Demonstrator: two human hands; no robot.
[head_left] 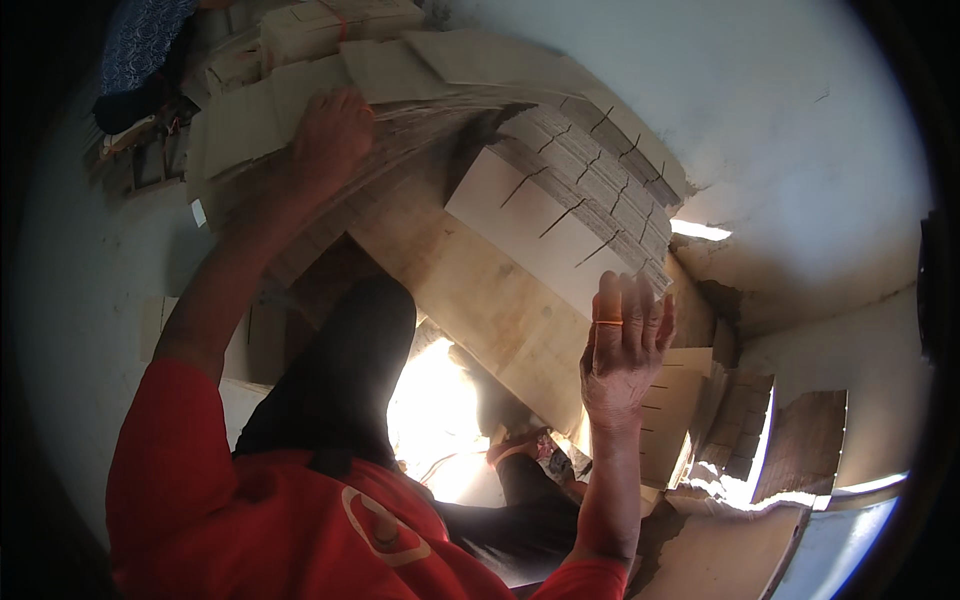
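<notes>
My left hand (335, 135) lies at the near edge of a wide pile of plain cardboard sheets (235, 130), its fingers bent down onto the cardboard and closed at the edge of a sheet. Its fingertips are hard to make out. My right hand (628, 330) is raised with its fingers stretched out, at the near right corner of a stack of slotted cardboard strips (600, 165). An orange band (608, 322) circles one of its fingers. Nothing shows in this hand. The front strip shows a pale broad face with several dark slots cut into its upper edge.
Under the stack runs a wooden bench (470, 290). More slotted cardboard pieces (735, 420) stand upright at the right, by a pale wall (780, 120). A tied cardboard bundle (335, 30) lies at the far left, near a patterned blue cloth (145, 45). My dark-trousered legs are below.
</notes>
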